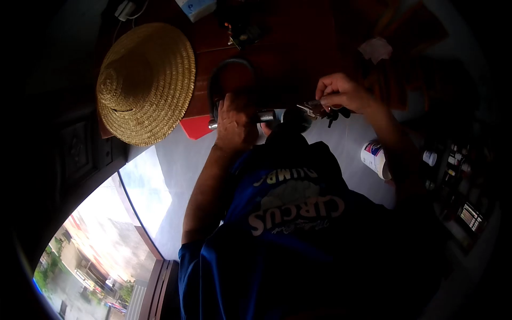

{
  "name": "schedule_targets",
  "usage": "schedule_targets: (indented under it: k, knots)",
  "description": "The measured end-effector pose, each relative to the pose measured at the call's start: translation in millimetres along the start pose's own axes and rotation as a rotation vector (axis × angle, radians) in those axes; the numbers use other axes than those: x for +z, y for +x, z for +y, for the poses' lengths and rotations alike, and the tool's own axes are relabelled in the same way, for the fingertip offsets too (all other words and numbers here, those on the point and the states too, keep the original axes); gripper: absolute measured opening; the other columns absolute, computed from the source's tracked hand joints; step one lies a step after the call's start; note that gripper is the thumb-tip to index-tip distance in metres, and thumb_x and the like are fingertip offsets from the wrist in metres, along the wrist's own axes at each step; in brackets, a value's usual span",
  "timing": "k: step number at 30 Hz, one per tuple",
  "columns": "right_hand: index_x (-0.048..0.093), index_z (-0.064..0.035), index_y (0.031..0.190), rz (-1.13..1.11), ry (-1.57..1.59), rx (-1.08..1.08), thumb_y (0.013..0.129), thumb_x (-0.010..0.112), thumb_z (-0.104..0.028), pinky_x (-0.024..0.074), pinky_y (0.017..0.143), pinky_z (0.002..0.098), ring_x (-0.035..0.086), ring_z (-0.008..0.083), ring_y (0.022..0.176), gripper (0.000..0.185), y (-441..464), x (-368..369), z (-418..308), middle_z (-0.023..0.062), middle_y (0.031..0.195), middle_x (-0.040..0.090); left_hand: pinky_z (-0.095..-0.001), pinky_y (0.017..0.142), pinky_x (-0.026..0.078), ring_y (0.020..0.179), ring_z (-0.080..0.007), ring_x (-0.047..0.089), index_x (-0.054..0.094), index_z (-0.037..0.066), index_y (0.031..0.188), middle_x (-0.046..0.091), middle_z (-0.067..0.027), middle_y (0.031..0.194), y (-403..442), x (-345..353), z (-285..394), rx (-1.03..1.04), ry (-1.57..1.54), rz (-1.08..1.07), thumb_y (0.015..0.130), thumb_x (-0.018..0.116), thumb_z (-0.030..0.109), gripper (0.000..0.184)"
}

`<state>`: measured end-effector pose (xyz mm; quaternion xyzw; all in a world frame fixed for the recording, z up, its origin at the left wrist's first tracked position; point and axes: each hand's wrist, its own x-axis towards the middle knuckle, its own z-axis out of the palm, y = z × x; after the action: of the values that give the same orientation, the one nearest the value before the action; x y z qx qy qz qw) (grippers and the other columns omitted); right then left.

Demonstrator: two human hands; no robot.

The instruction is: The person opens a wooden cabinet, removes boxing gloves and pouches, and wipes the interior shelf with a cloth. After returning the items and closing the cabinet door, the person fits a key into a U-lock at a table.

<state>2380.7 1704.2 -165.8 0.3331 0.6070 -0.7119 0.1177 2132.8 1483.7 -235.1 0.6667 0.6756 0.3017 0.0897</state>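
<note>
My left hand (234,124) is wrapped round the metal crossbar of a U-lock (265,116) at the edge of the dark red table (288,53). The lock's black curved shackle arches up over the tabletop. To the right, the fingers of my right hand (341,93) pinch a bunch of keys (312,109), several of which hang below the fingertips. A gap separates the keys from the end of the lock. The shade makes the lock's far side hard to see.
A straw hat (146,85) lies at the table's left. Toward the back are a blue and white packet (196,7) and a pale crumpled piece (376,49). Below the edge, a red piece (196,127) sticks out on the left, and a white tub (375,159) is on the right.
</note>
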Motion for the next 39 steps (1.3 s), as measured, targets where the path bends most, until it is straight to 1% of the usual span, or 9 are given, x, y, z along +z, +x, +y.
schedule_targets:
  k: [8, 16, 19, 22, 26, 30, 32, 34, 39]
  knots:
    - [0.068, 0.0008, 0.112, 0.380, 0.015, -0.172, 0.094, 0.069, -0.009, 0.0551, 0.084, 0.0284, 0.071, 0.0157, 0.091, 0.020, -23.0, -21.9, 0.5, 0.0097, 0.093, 0.073, -0.0457, 0.086, 0.047, 0.100, -0.0357, 0.056, 0.071, 0.005, 0.088, 0.065, -0.0148, 0.098, 18.2, 5.3, -18.0, 0.013, 0.088, -0.067, 0.068, 0.067, 0.011, 0.021]
    - [0.066, 0.0012, 0.111, 0.485, 0.182, -0.359, 0.096, 0.068, -0.008, 0.0554, 0.086, 0.0307, 0.071, 0.0197, 0.097, 0.018, -9.7, -23.7, 4.4, 0.0116, 0.102, 0.071, -0.0463, 0.093, 0.046, 0.107, -0.0350, 0.056, 0.072, 0.006, 0.094, 0.065, -0.0147, 0.105, 28.5, 33.9, -23.9, -0.065, 0.193, -0.072, 0.072, 0.072, 0.016, 0.024]
    - [0.066, 0.0016, 0.112, 0.453, 0.283, -0.391, 0.098, 0.066, -0.008, 0.0554, 0.086, 0.0312, 0.070, 0.0207, 0.100, 0.017, -7.3, -20.2, 5.1, 0.0124, 0.105, 0.070, -0.0452, 0.098, 0.045, 0.106, -0.0343, 0.062, 0.073, 0.008, 0.090, 0.070, -0.0149, 0.103, 30.2, 22.1, -36.0, -0.061, 0.007, -0.181, 0.072, 0.075, 0.018, 0.021]
    - [0.065, 0.0020, 0.113, 0.443, 0.426, -0.375, 0.098, 0.065, -0.007, 0.0557, 0.085, 0.0311, 0.070, 0.0221, 0.101, 0.018, -8.4, -22.7, 0.1, 0.0131, 0.104, 0.069, -0.0455, 0.097, 0.049, 0.096, -0.0343, 0.069, 0.074, 0.007, 0.091, 0.073, -0.0170, 0.098, 43.6, -9.2, -31.1, -0.189, -0.013, -0.238, 0.073, 0.077, 0.020, 0.023]
    - [0.064, 0.0011, 0.115, 0.359, 0.541, -0.437, 0.098, 0.063, -0.006, 0.0557, 0.086, 0.0334, 0.069, 0.0243, 0.103, 0.018, -14.9, -33.5, -2.6, 0.0135, 0.104, 0.069, -0.0461, 0.068, 0.058, 0.074, -0.0390, 0.070, 0.075, 0.003, 0.103, 0.071, -0.0206, 0.083, 48.0, -31.6, -39.9, -0.307, -0.047, 0.026, 0.076, 0.072, 0.012, 0.028]
    - [0.063, 0.0000, 0.113, 0.342, 0.576, -0.483, 0.099, 0.058, -0.006, 0.0558, 0.089, 0.0371, 0.068, 0.0266, 0.107, 0.016, -19.3, -30.9, -13.3, 0.0142, 0.103, 0.068, -0.0339, 0.056, 0.050, 0.064, -0.0156, 0.067, 0.062, 0.001, 0.081, 0.065, -0.0099, 0.067, 89.0, -87.7, 7.0, -0.390, -0.179, 0.167, 0.083, 0.079, 0.016, 0.022]
    - [0.063, 0.0000, 0.111, 0.319, 0.567, -0.559, 0.099, 0.058, -0.006, 0.0559, 0.089, 0.0385, 0.068, 0.0276, 0.108, 0.014, -14.0, -32.6, -12.9, 0.0154, 0.103, 0.069, -0.0307, 0.049, 0.048, 0.055, -0.0132, 0.063, 0.063, 0.000, 0.081, 0.065, -0.0068, 0.065, 107.1, -91.1, 25.8, -0.376, -0.194, 0.243, 0.086, 0.080, 0.017, 0.024]
    - [0.063, -0.0002, 0.109, 0.308, 0.555, -0.558, 0.098, 0.058, -0.006, 0.0556, 0.092, 0.0397, 0.069, 0.0282, 0.108, 0.013, -17.2, -32.8, -20.5, 0.0182, 0.105, 0.071, -0.0359, 0.061, 0.053, 0.064, -0.0225, 0.067, 0.065, 0.002, 0.084, 0.068, -0.0139, 0.073, 124.7, -71.9, 37.1, -0.596, -0.464, 0.220, 0.079, 0.082, 0.017, 0.024]
    - [0.062, -0.0011, 0.110, 0.294, 0.535, -0.582, 0.098, 0.060, -0.007, 0.0554, 0.094, 0.0386, 0.070, 0.0263, 0.105, 0.013, -23.7, -31.2, -26.7, 0.0180, 0.106, 0.072, -0.0411, 0.076, 0.056, 0.081, -0.0332, 0.071, 0.067, -0.001, 0.096, 0.072, -0.0193, 0.089, 143.1, 4.4, 29.4, -0.451, -0.443, 0.081, 0.083, 0.079, 0.026, 0.032]
